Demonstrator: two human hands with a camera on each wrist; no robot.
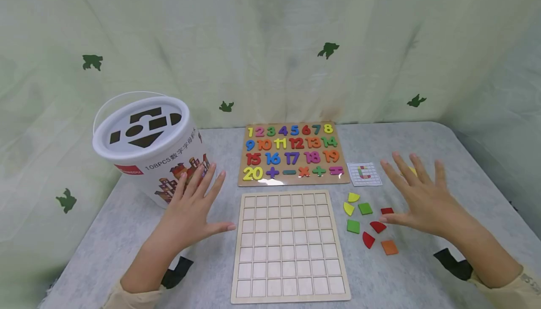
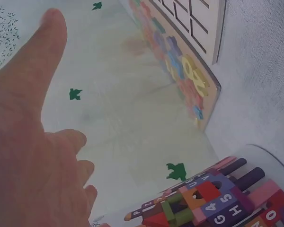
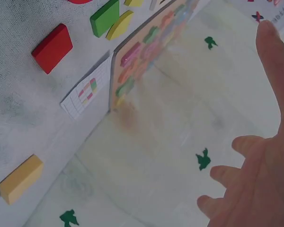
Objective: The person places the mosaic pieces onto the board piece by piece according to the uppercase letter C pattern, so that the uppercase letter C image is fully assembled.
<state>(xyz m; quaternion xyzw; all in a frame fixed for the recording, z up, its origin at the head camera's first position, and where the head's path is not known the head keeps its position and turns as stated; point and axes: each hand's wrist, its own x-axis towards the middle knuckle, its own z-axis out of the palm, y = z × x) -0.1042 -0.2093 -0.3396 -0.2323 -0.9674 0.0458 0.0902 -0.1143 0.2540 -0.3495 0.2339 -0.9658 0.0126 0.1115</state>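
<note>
My left hand [image 1: 190,217] is spread wide above the table's left side, overlapping the lower part of a white bucket [image 1: 158,177] in the head view. On the right, my right hand [image 1: 431,205] is also spread, holding nothing, over loose coloured pieces. A wooden grid board [image 1: 291,248] with square cells lies between the hands. Beside it are green squares [image 1: 353,226], yellow quarter-rounds [image 1: 353,197], red quarter-rounds [image 1: 368,240] and an orange square [image 1: 389,247]. A red piece [image 3: 52,48] and a yellow block [image 3: 21,178] show in the right wrist view. A small pattern card [image 1: 364,174] lies near the right fingertips.
Behind the grid board lies a number puzzle board [image 1: 294,154] with colourful digits and signs. The bucket's lid [image 1: 139,126] has shaped holes. A pale curtain [image 1: 270,50] with green leaf-like prints hangs behind the grey table [image 1: 211,271]. Dark straps [image 1: 177,272] show by both wrists.
</note>
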